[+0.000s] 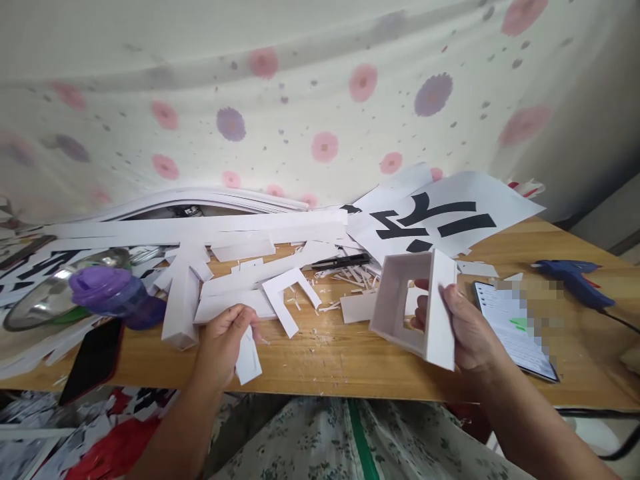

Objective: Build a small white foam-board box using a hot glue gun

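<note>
My right hand (470,327) grips a white foam-board box (390,300), its thumb on the outer wall and its fingers reaching through a square opening. The box is tilted and held above the table. On the left, my left hand (230,337) pinches a small white board piece (249,359) that hangs down from the fingers. Between the hands lies a white U-shaped cutout (283,303) on the wood. Just behind my left hand are a flat white strip (235,305) and a tall white folded piece (181,300).
A purple cup (117,293) and a metal bowl (60,287) stand left, near a dark phone (93,360). A lit phone (515,330) and a blue glue gun (573,277) lie right. Printed paper (450,213) and a black craft knife (343,261) lie behind, among scraps.
</note>
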The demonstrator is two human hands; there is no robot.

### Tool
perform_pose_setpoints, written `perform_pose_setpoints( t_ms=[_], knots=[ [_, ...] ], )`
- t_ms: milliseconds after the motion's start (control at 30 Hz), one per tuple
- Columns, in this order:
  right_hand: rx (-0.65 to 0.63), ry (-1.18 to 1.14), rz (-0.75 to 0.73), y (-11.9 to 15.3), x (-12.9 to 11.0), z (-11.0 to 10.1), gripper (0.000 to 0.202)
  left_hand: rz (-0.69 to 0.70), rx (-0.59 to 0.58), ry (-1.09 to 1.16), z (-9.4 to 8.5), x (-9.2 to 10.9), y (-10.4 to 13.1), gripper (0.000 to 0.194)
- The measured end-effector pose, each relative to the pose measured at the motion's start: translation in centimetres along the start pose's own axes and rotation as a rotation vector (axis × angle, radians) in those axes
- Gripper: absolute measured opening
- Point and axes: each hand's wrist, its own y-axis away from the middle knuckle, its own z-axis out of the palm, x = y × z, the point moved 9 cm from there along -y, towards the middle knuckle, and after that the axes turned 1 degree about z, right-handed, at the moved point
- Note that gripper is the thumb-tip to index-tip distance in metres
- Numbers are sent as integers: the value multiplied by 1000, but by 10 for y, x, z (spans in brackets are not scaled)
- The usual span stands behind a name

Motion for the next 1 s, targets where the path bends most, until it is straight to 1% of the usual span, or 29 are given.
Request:
perform_pose_setpoints(
  t_ms=[33,100,167,233,333,400,433,500,567,600,667,733,767,833,900,933,1000],
  knots=[
    [-17,9,55,0,5,2,55,-7,10,13,-4,-1,0,35],
    [-60,63,166,-1,13,12,57,-15,10,48,-6,-3,0,37],
    [-95,189,248,-4,18,23,62,-22,-5,97,-2,-3,0,39],
    [-101,373,265,-12,14,28,62,-32,-21,155,4,-2,-1,42],
    [-66,742,156,-36,-8,19,61,-49,-37,248,11,0,-3,45],
    [-56,1006,59,-51,-26,9,67,-60,-51,301,15,1,-5,49],
    [-46,1094,2,-58,-35,4,69,-66,-57,322,16,0,-5,52],
    [-4,1196,-102,-67,-52,-5,66,-83,-71,348,18,-2,-6,57],
    [19,1243,-187,-68,-64,-10,59,-98,-79,359,19,-5,-7,60],
    [11,1271,-203,-67,-67,-10,55,-101,-78,358,19,-7,-8,60],
    [-34,1318,-164,-62,-64,-9,45,-101,-71,346,19,-10,-8,57],
    [-73,1290,-84,-57,-58,-9,37,-92,-65,319,19,-11,-8,50],
    [-65,1226,-46,-55,-55,-9,35,-87,-66,302,19,-11,-8,47],
    [22,999,-7,-52,-54,-11,34,-78,-75,271,21,-10,-8,41],
    [156,730,-30,-49,-54,-13,38,-67,-90,249,24,-7,-8,36],
    [203,615,-74,-47,-53,-12,39,-60,-98,243,26,-6,-7,34],
    [216,447,-135,-42,-46,-5,40,-47,-118,224,29,-5,-5,29]
  ],
)
